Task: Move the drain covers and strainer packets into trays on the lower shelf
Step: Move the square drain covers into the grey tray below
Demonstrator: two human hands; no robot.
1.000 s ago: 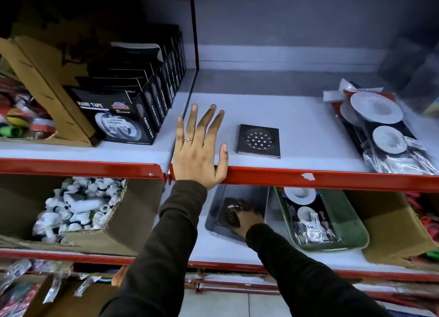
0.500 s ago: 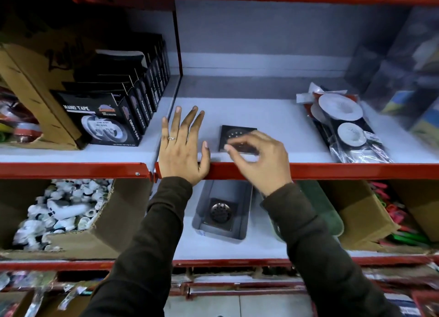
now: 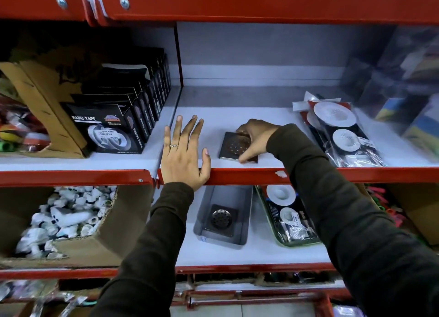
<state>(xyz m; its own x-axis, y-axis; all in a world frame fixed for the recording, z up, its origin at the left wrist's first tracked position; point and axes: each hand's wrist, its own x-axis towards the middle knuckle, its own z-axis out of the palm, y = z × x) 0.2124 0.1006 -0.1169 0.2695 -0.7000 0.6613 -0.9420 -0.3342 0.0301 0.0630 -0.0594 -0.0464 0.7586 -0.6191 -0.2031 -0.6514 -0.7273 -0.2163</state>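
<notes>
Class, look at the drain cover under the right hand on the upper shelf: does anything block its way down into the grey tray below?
Only the red shelf edge lies between the drain cover and the grey tray; the right hand must bring it forward over that edge. The tray already holds one cover.

The light is even and rather cool, and it comes from in front of the shelves and from above. The white shelf board [image 3: 273,117] is bright, while its back part lies in a soft grey shadow. The upper left corner is very dark. The plastic strainer packets [image 3: 337,131] show small white glare. The wide lens bends the red shelf rails [image 3: 71,176] near the edges. The right edge and the lower left corner are blurred; the centre is sharp.
</notes>
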